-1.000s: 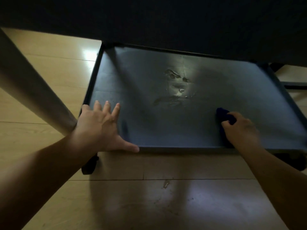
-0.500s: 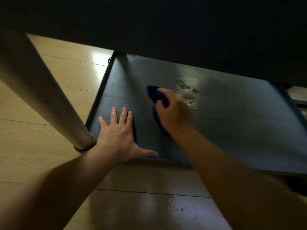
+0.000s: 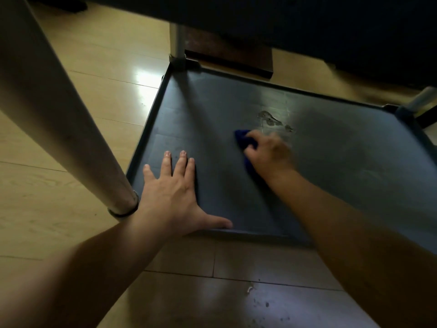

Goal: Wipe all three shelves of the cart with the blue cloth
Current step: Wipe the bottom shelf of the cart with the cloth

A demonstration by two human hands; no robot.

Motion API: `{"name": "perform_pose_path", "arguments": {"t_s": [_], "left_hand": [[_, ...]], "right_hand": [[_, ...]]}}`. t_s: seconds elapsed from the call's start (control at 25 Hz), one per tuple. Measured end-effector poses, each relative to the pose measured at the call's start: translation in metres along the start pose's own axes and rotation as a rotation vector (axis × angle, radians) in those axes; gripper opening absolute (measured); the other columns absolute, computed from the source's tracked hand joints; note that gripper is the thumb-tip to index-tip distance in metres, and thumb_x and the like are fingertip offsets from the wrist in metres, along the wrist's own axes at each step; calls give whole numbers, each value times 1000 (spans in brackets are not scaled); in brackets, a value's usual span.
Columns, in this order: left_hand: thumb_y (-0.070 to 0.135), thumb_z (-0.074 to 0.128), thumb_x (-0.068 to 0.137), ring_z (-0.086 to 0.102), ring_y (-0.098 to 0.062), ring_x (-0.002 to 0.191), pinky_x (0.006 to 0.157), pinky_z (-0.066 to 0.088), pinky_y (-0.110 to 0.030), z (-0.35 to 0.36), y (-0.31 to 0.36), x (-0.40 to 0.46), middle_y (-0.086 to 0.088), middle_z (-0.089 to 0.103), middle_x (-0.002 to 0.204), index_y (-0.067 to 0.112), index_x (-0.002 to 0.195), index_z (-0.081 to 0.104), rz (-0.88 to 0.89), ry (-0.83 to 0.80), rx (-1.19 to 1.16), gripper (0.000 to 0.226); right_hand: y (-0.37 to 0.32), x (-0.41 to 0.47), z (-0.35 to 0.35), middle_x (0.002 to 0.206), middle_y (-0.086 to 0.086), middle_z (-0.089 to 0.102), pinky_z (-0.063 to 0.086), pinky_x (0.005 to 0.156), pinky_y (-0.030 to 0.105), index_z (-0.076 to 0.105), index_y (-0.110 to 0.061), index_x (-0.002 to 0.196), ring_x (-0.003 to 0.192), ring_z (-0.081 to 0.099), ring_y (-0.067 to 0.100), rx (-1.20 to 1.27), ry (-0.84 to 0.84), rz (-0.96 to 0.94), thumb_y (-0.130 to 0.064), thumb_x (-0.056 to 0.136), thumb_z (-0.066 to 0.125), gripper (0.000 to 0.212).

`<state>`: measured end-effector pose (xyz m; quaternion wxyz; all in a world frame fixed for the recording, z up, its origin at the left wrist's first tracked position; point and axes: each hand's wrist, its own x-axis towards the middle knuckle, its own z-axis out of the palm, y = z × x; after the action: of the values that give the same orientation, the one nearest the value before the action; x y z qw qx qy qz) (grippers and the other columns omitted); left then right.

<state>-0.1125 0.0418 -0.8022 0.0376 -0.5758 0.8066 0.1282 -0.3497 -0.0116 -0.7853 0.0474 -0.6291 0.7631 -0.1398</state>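
The cart's dark bottom shelf (image 3: pixel 343 166) lies low over the wooden floor, with a raised rim all round. My right hand (image 3: pixel 269 153) presses the blue cloth (image 3: pixel 246 140) onto the shelf near its middle; the cloth pokes out past my fingers to the left. Just beyond the cloth is a patch of scuffed or stained marks (image 3: pixel 272 120). My left hand (image 3: pixel 176 192) lies flat with fingers spread on the shelf's front left corner, thumb along the front rim. The shelf above (image 3: pixel 307 24) is a dark slab across the top of the view.
A thick pale cart post (image 3: pixel 59 119) slants down to the front left corner. Thinner posts stand at the back left corner (image 3: pixel 178 43) and the back right corner (image 3: pixel 423 100). A dark brown object (image 3: pixel 227 53) lies on the floor behind the cart. Small debris (image 3: pixel 249 290) dots the floor in front.
My right hand swept the cloth from the shelf's front right to left of centre, then edged back to the middle below the marks. The view shifted, showing more of the shelf's back left corner.
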Motion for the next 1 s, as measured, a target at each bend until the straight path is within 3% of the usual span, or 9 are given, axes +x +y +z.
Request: {"name": "perform_pose_path", "arguments": {"t_s": [0.12, 0.28, 0.48, 0.6, 0.72, 0.8, 1.0], "left_hand": [[121, 13, 23, -13, -31, 160, 125, 3, -71, 1, 2, -1, -2, -9, 176, 19, 164, -9, -1, 2, 6, 175], [121, 11, 22, -13, -31, 160, 124, 3, -70, 2, 5, -2, -2, -10, 176, 20, 164, -8, -5, 11, 10, 176], [121, 9, 24, 0, -37, 160, 119, 14, -73, -1, 7, -3, -8, 5, 176, 17, 165, 3, 0, 34, 58, 175], [120, 10, 28, 16, -42, 156, 116, 22, -75, -11, 8, 16, -15, 23, 170, 14, 160, 20, -3, 106, 70, 170], [120, 10, 33, -9, -41, 159, 119, 9, -79, -17, 5, 37, -13, -1, 175, 17, 164, -2, -38, 96, 35, 167], [119, 10, 35, -15, -41, 158, 119, 3, -81, -11, 3, 39, -11, -8, 176, 18, 164, -8, -52, 80, 23, 165], [119, 10, 37, -12, -43, 159, 117, -3, -80, 1, -1, 36, -12, -6, 176, 17, 165, -5, -65, 91, 21, 164]], "right_hand": [[82, 5, -23, 113, 26, 60, 50, 83, 41, 65, -26, 123, 99, 62, 44, -40, 87, 221, -28, 90, 58, 34], [172, -20, -53, 119, 28, 58, 48, 83, 46, 58, -27, 130, 100, 60, 46, -134, 83, 514, -36, 92, 54, 39], [174, -23, -62, 130, 21, 57, 47, 92, 50, 52, -27, 134, 111, 57, 43, 24, 96, 618, -34, 97, 51, 38], [156, -25, -68, 133, 13, 59, 46, 93, 47, 52, -30, 135, 116, 57, 36, 201, 235, 535, -35, 97, 53, 37], [100, -6, -63, 130, 12, 61, 49, 92, 42, 56, -30, 132, 114, 59, 32, 293, 290, 327, -34, 95, 57, 37], [44, 16, -52, 125, 13, 64, 51, 94, 42, 60, -24, 128, 111, 61, 32, 336, 261, 139, -30, 93, 60, 35], [-98, 51, 2, 119, 15, 59, 48, 87, 33, 60, -28, 130, 105, 60, 29, 295, 49, -216, -30, 93, 58, 37]]}}
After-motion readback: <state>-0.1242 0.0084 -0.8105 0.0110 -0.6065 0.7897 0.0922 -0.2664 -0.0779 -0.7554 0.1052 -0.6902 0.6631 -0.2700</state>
